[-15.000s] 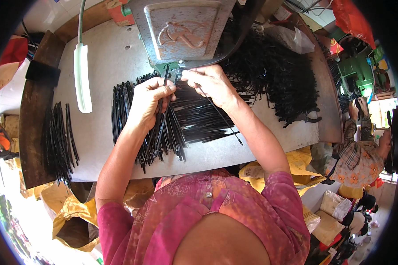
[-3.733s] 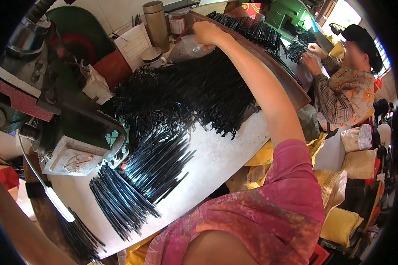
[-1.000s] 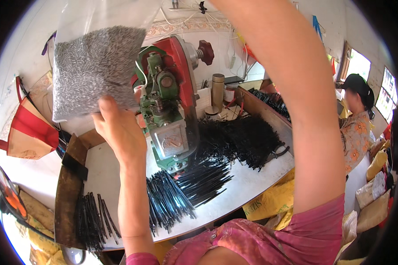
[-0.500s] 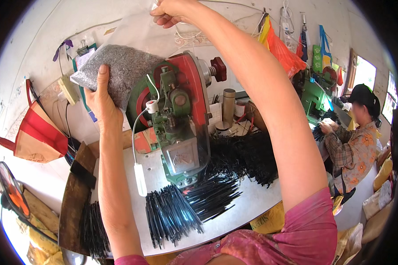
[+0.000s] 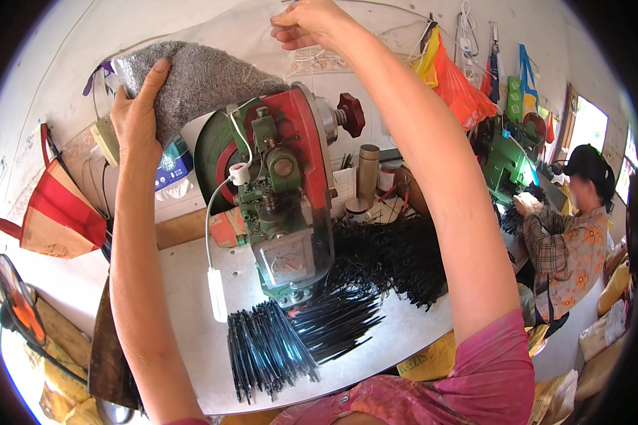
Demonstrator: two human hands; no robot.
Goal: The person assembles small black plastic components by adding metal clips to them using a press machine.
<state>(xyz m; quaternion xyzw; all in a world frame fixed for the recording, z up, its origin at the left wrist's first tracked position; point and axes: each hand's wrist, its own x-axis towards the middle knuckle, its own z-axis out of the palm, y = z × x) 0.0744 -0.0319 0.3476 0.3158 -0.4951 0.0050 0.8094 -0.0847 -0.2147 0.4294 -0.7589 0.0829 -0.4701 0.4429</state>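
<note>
A clear plastic bag (image 5: 202,78) filled with many small grey, metal-looking pieces lies tilted across the top of a green and red machine (image 5: 266,156). My left hand (image 5: 140,106) grips the bag's full left end, thumb on the near face and fingers hidden behind. At the upper edge of the view, my right hand (image 5: 306,27) pinches the bag's thin, see-through end to the right. The grey pieces slope down toward the machine's top. Whether any are coming out, I cannot tell.
Bundles of black strips (image 5: 269,347) lie on the white table (image 5: 191,283) before the machine, with a dark heap (image 5: 397,258) to its right. A red knob (image 5: 351,115) sticks out rightward. A flask (image 5: 367,173) stands behind. A co-worker (image 5: 581,219) sits at another green machine (image 5: 503,159).
My left hand has moved up and left, raising the bag's full end and uncovering a blue packet below. My right hand has shifted slightly right. The view has moved a little.
</note>
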